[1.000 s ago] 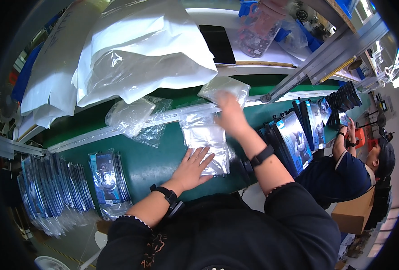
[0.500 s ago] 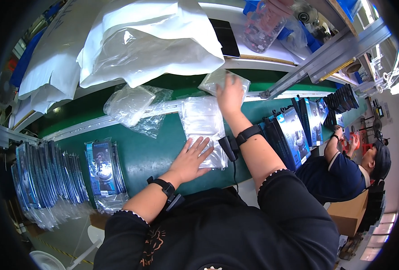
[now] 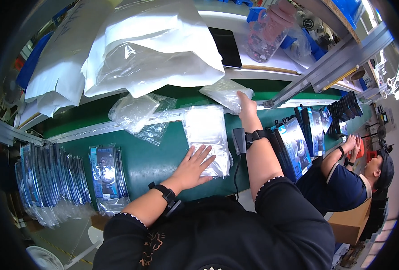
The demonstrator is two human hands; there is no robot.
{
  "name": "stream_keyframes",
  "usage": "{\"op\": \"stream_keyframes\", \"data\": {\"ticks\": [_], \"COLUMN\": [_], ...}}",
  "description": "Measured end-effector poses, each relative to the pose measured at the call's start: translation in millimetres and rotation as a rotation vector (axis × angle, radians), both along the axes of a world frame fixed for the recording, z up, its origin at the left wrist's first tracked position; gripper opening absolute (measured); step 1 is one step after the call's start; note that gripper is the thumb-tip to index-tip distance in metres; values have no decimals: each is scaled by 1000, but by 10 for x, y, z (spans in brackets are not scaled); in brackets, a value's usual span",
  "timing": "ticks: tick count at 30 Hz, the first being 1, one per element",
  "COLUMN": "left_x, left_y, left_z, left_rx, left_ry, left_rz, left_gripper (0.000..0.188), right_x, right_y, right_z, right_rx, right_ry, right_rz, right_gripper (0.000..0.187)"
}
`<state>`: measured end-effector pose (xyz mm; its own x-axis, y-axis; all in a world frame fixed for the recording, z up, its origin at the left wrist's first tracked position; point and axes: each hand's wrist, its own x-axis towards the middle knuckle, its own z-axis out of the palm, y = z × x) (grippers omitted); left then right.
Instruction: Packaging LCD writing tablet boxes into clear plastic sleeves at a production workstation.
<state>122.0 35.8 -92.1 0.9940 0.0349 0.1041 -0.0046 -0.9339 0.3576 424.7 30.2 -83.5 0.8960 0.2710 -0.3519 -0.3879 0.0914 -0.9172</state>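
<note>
My left hand (image 3: 193,168) lies flat with its fingers spread on the lower part of a stack of clear plastic bags (image 3: 205,123). The stack rests on the green work surface in front of me. Farther off and to the right, my right hand (image 3: 248,104) grips the right end of another bundle of clear plastic bags (image 3: 225,93). Part of its fingers is hidden at the bundle's edge. That bundle looks bent, beyond the metal rail. Both wrists wear black bands, and a small black device (image 3: 240,141) sits by the right one.
Crumpled clear bags (image 3: 138,116) lie across the rail. Packaged blue-and-black items stand in rows at left (image 3: 51,175) and right (image 3: 294,146). White sheets (image 3: 150,49) overhang the shelf, which bears a dark tablet (image 3: 225,48) and a pink bottle (image 3: 267,33). A co-worker (image 3: 343,175) sits at right.
My right hand has gone from lying over the far bundle to gripping its right end, and the bundle has bent. My left hand stays flat on the near stack. The view has shifted slightly.
</note>
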Motion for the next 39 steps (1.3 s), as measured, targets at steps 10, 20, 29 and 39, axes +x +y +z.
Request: {"op": "stream_keyframes", "data": {"ticks": [10,20,29,39], "left_x": [259,574,709,793], "left_y": [127,548,816,1141], "left_z": [324,224,276,381], "left_rx": [-229,-87,-93,-822], "left_ry": [15,-97,-72,349], "left_rz": [55,423,286,418], "left_gripper": [58,16,17,27], "right_x": [-526,-731,-824,-902], "right_y": [-169,-500,-751,-845], "right_z": [153,406,614,679], "right_rx": [438,600,551,541], "right_ry": [286,226,237,201], "right_rz": [-65,26,180,281], "right_gripper": [34,35,40,46]}}
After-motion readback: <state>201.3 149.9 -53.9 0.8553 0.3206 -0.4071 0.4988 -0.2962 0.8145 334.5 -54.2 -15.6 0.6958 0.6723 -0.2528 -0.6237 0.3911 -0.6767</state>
